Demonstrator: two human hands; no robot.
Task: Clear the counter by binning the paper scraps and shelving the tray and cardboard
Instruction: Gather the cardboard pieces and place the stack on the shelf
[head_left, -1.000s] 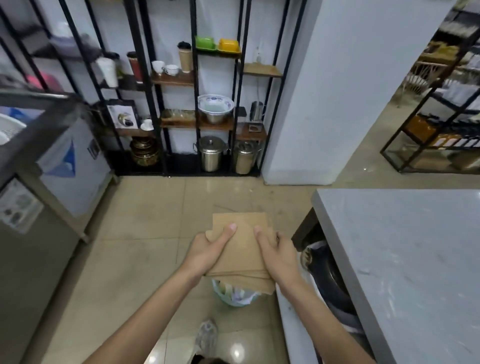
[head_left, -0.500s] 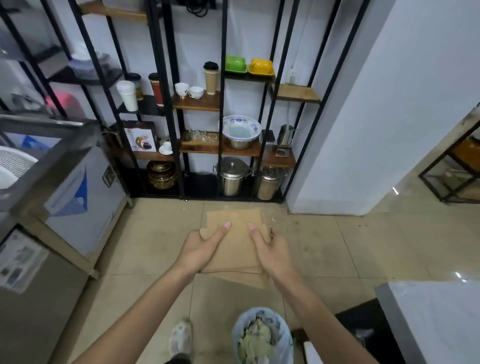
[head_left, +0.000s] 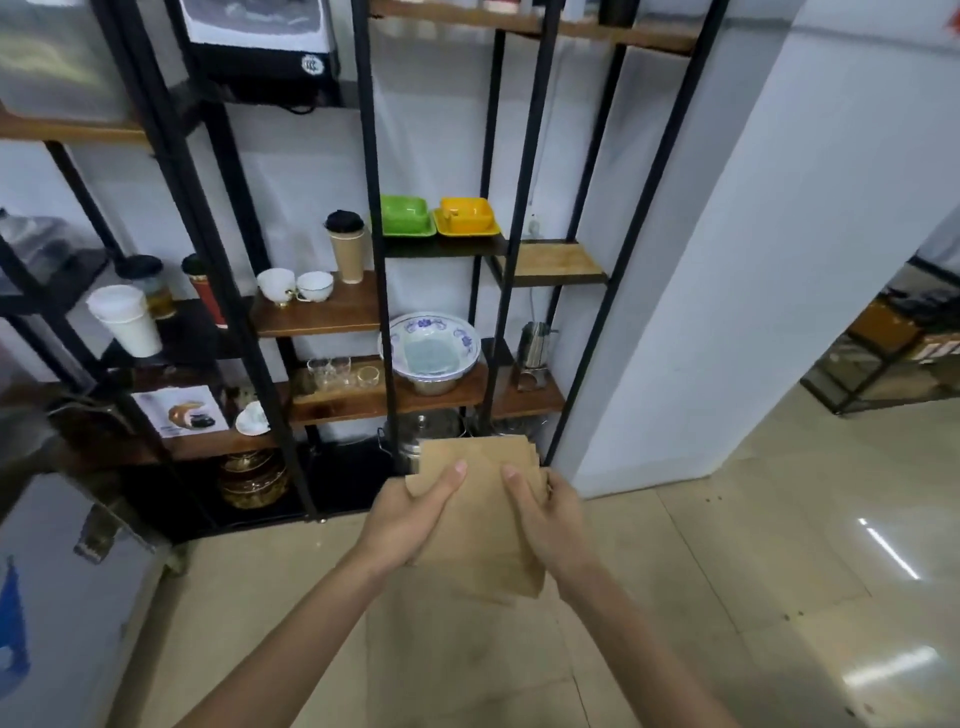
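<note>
A stack of brown cardboard sheets (head_left: 480, 512) is held flat in front of me, over the tiled floor. My left hand (head_left: 410, 514) grips its left edge with the thumb on top. My right hand (head_left: 545, 512) grips the right edge the same way. The black metal shelf rack (head_left: 371, 218) with wooden boards stands straight ahead, close behind the cardboard. One wooden board (head_left: 550, 260) at the rack's right side carries nothing. The counter, the bin and the tray are out of view.
The rack holds cups (head_left: 293, 285), a paper cup (head_left: 347, 247), green (head_left: 408, 215) and yellow (head_left: 465, 215) dishes, a blue-patterned bowl (head_left: 431, 345), glasses and steel pots. A white wall (head_left: 753, 260) rises at right. A steel cabinet (head_left: 57, 582) stands at left.
I have walked toward the rack with the cardboard in both hands. The counter and the bin have dropped out of view, and the shelves now fill the frame.
</note>
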